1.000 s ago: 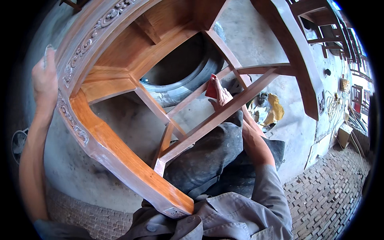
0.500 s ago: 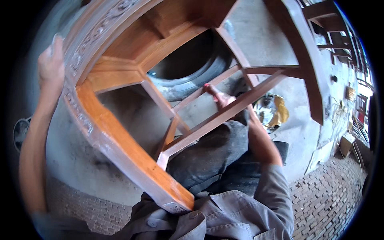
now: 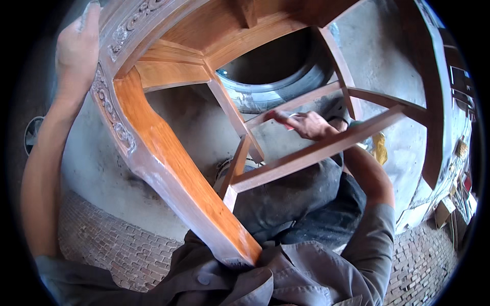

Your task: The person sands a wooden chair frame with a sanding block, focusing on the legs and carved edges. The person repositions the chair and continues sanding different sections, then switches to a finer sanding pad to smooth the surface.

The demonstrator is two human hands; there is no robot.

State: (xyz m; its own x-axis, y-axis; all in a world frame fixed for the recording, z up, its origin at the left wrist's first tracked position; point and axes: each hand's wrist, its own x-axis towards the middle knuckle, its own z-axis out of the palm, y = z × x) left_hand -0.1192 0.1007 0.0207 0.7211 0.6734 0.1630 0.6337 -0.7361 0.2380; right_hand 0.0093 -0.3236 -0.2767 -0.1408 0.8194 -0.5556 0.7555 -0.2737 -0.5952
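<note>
A wooden chair frame (image 3: 173, 153) is tipped on its side across my lap. Its inner faces are orange-brown, its outer faces pale and dusty with carved scrolls. At the upper left, my left hand (image 3: 76, 56) grips the frame's outer carved edge, its fingertips partly hidden. Inside the frame, my right hand (image 3: 309, 125) is closed on a small red piece (image 3: 278, 117), whose kind I cannot make out. It touches or lies very close to a thin stretcher (image 3: 306, 99), behind the nearer stretcher bar (image 3: 316, 150).
A black tire (image 3: 275, 92) lies beyond the frame. A yellow bag (image 3: 378, 148) sits right of my right forearm. Concrete floor (image 3: 117, 178) meets brick paving (image 3: 127, 250) near me. More wooden furniture (image 3: 459, 76) and a cardboard box (image 3: 444, 211) stand at the right.
The frame appears shifted right and slightly down in the view. My right hand with the red piece has turned, now reaching leftward along the stretcher. My left hand keeps its hold.
</note>
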